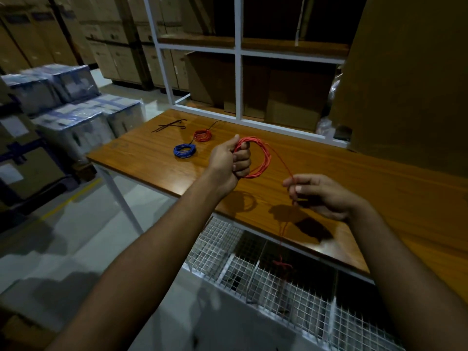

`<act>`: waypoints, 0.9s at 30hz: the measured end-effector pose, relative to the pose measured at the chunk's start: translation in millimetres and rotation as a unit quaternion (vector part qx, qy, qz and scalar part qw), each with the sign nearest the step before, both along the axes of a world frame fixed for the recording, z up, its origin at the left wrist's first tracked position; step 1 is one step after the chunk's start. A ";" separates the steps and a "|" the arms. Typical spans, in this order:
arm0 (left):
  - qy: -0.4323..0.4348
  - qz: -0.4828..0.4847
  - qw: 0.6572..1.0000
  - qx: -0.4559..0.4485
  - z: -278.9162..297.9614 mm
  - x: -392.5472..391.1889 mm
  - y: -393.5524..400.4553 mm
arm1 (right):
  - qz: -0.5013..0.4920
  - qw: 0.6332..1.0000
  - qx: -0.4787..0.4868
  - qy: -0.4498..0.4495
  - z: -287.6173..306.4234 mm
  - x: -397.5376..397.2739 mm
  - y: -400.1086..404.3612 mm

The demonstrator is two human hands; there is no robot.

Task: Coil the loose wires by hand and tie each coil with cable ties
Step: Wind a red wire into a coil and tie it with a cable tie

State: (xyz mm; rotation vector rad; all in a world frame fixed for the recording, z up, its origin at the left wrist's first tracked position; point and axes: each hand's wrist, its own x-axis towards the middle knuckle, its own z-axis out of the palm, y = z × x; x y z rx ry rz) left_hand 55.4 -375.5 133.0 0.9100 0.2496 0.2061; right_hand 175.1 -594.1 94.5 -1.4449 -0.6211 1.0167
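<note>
My left hand (231, 162) grips a coil of red wire (263, 158) above the wooden table (354, 178), fingers curled round several loops. From the coil a loose strand of red wire (282, 163) runs to my right hand (316, 195), which pinches it between thumb and fingers. Below that hand the strand hangs past the table's front edge to a tangled end (282, 264) over the wire mesh. On the table behind lie a tied blue coil (184, 150), a tied red coil (202, 135) and a few black cable ties (169, 126).
A white metal rack (238, 59) with cardboard boxes stands behind the table. A large cardboard box (405, 72) fills the right. Wrapped boxes (73, 115) are stacked on the left beside the grey floor. A wire-mesh shelf (304, 295) sits under the table's front edge.
</note>
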 end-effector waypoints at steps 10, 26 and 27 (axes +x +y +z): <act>0.017 0.084 0.994 0.072 -9.0 16.1 0.8 | -0.045 0.896 -0.192 -0.398 -10.4 -88.3 35.1; 0.028 -0.008 0.996 0.088 -26.2 18.0 -30.4 | -0.223 0.768 -0.109 -0.590 44.1 -59.9 32.2; 0.025 -0.012 0.997 0.072 -25.5 17.7 -29.4 | -0.192 0.802 -0.107 -0.556 43.9 -56.0 31.1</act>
